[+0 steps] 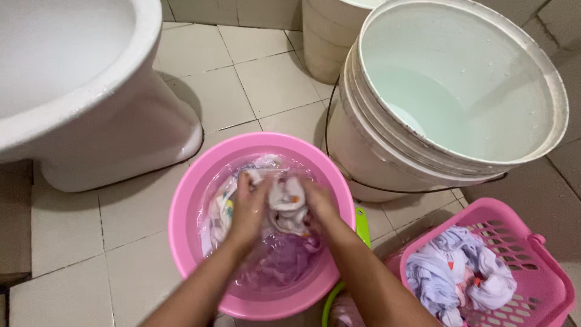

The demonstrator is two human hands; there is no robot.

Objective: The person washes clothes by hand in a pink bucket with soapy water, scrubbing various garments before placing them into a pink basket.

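There is just the one view, worn on the head, looking steeply down and slightly forward from close above the round pink plastic basin (181, 212) on the pale tiled floor (66, 230), probably from a squat.

basin (181, 206): I see smooth, glossy pink plastic
garment (287, 206): wet white printed cloth, soft and crumpled
bucket (363, 139): scuffed white plastic, dull outside
laundry basket (538, 284): pink latticed plastic
toilet bowl (121, 121): glossy white ceramic
floor (66, 230): matt beige tile, I'd say
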